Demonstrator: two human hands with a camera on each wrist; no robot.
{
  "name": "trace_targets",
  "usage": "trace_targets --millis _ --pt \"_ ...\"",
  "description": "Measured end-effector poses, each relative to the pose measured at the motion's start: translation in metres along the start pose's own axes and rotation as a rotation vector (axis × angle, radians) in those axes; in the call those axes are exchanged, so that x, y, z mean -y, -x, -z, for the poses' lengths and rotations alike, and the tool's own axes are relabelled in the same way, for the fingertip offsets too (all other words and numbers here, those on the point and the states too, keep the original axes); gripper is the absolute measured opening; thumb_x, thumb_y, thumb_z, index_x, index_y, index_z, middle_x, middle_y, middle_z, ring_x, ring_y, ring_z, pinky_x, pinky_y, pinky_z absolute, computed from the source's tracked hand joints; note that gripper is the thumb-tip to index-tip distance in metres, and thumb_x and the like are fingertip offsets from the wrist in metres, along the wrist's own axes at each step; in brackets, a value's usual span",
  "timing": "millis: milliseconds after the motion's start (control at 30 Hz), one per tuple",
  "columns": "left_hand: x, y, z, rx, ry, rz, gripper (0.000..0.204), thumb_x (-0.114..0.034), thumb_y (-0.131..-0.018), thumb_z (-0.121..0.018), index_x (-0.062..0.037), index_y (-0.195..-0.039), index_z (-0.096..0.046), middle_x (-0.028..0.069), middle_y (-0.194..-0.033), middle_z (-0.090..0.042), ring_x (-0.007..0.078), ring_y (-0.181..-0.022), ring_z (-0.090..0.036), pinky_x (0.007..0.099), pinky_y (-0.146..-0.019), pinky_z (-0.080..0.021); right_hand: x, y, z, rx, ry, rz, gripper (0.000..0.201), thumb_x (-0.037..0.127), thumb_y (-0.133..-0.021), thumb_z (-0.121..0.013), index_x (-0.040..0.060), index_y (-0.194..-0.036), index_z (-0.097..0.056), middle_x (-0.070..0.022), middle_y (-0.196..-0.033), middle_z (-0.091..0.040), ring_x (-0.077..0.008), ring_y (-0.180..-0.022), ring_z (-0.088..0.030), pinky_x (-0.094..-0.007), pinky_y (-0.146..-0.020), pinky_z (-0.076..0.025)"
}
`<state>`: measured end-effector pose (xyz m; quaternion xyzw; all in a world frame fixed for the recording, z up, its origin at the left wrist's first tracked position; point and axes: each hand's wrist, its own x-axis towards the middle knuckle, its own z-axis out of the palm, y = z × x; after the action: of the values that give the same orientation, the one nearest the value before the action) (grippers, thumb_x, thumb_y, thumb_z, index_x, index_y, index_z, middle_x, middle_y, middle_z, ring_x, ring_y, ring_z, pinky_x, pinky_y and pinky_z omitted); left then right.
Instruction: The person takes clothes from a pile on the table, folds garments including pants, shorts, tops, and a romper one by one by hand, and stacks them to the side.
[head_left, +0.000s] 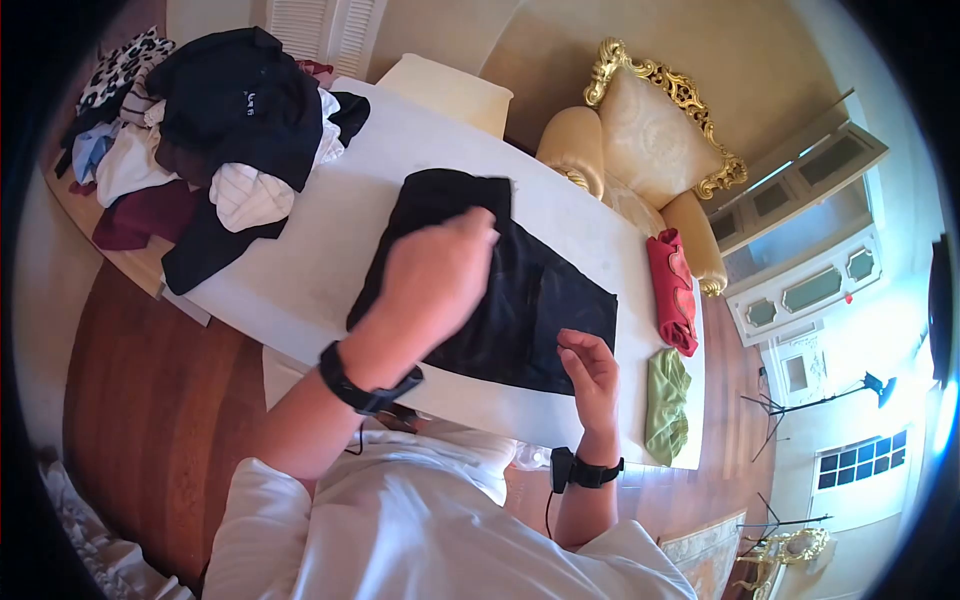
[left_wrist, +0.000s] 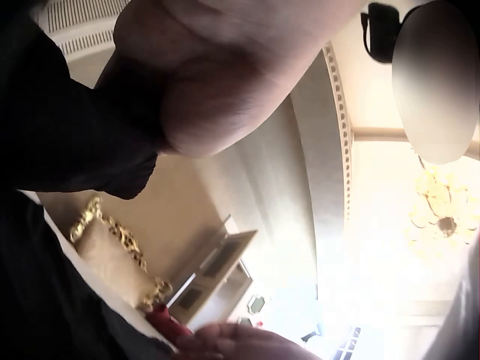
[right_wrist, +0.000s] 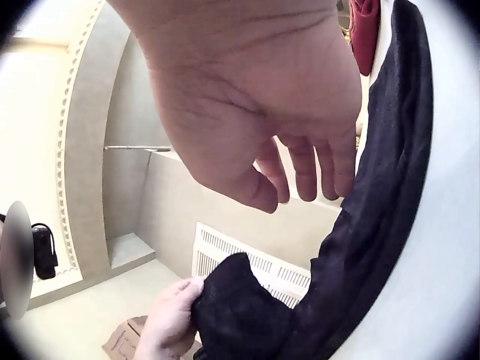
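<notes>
A black garment (head_left: 520, 300) lies folded on the white table in front of me, its exact kind unclear. My left hand (head_left: 440, 270) is above its left part and grips a raised portion of the cloth. In the right wrist view the left hand (right_wrist: 171, 321) pinches the lifted black fabric (right_wrist: 244, 307) between thumb and fingers. My right hand (head_left: 590, 375) is at the garment's near right corner, fingers loosely bent. Seen from the right wrist, the right hand (right_wrist: 255, 105) has nothing between thumb and fingers, and its fingertips are close beside the garment's edge.
A heap of mixed clothes (head_left: 200, 140) covers the table's left end. Toward the right end lie a folded red garment (head_left: 672, 292) and a folded green one (head_left: 667, 405). Beyond the white table (head_left: 320, 235) stand a gilded armchair (head_left: 650, 130) and a cream-covered piece (head_left: 445, 95).
</notes>
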<state>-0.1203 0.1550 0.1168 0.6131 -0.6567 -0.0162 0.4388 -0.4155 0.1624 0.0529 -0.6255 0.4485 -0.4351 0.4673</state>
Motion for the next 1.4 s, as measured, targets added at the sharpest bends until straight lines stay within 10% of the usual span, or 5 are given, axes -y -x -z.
trace_targets --millis 233,433,867,1233,1400 --pt "-0.010 0.050 -0.077 0.453 -0.189 -0.047 0.084 -0.058 -0.089 -0.068 0.0021 -0.145 -0.049 0.0284 -0.126 -0.065 0.0474 -0.111 -0.063 0.0584 -0.097 -0.048 -0.003 0.008 0.009 -0.052 0.118 0.010 0.030 0.005 -0.098 -0.067 -0.0020 -0.127 -0.062 -0.0081 -0.121 -0.068 -0.0145 -0.113 -0.064 -0.0279 -0.097 -0.051" --pt "0.003 0.057 -0.062 0.592 -0.293 -0.032 0.103 -0.077 -0.087 -0.056 -0.0027 -0.157 -0.037 0.0361 -0.161 -0.026 0.0568 -0.149 -0.021 0.0715 -0.116 -0.019 -0.021 0.020 0.037 -0.130 0.207 -0.005 0.028 0.005 -0.097 -0.067 -0.0016 -0.125 -0.063 -0.0094 -0.121 -0.067 -0.0156 -0.112 -0.064 -0.0298 -0.095 -0.053" --pt "-0.003 0.052 -0.076 0.710 -0.236 -0.135 0.077 -0.031 -0.091 -0.068 -0.0124 -0.159 -0.036 0.0284 -0.164 -0.025 0.0551 -0.150 -0.021 0.0719 -0.116 -0.022 -0.035 0.006 0.064 -0.203 0.908 0.147 0.042 0.018 -0.088 -0.075 0.0037 -0.126 -0.065 -0.0237 -0.132 -0.061 -0.0417 -0.126 -0.057 -0.0482 -0.106 -0.047" --pt "0.003 0.031 -0.050 0.140 0.312 -0.042 0.056 -0.004 -0.092 -0.060 0.0022 -0.145 -0.043 0.0284 -0.145 -0.050 0.0453 -0.130 -0.052 0.0463 -0.110 -0.043 -0.045 0.015 0.065 -0.154 0.918 0.143 0.049 0.021 -0.088 -0.075 0.0019 -0.132 -0.062 -0.0278 -0.141 -0.055 -0.0450 -0.133 -0.050 -0.0491 -0.112 -0.042" --pt "0.007 0.060 -0.082 0.393 -0.188 -0.176 0.069 -0.027 -0.090 -0.070 -0.0033 -0.149 -0.043 0.0320 -0.150 -0.044 0.0472 -0.141 -0.042 0.0588 -0.115 -0.034 -0.038 0.015 0.062 -0.149 0.946 0.114 0.050 0.021 -0.089 -0.075 0.0030 -0.133 -0.062 -0.0270 -0.142 -0.054 -0.0445 -0.134 -0.050 -0.0488 -0.112 -0.042"
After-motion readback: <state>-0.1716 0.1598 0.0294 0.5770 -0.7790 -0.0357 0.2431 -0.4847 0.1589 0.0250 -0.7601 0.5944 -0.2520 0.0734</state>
